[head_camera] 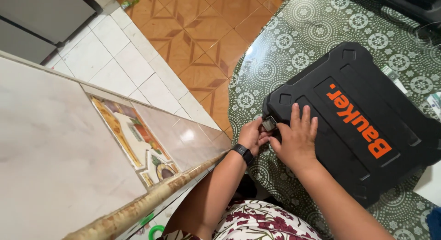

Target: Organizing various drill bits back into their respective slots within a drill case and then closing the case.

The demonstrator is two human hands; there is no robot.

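A black plastic tool case with orange lettering on its lid lies flat on a round table with a green patterned cloth. My left hand, with a black band on the wrist, pinches a small metal latch at the case's near left edge. Beside it my right hand rests palm down on the lid, fingers spread, thumb next to the latch.
A tiled wall or counter face with a fruit-pattern tile stands close on my left. Orange floor tiles show between it and the table. Small packets and dark objects lie at the table's far right.
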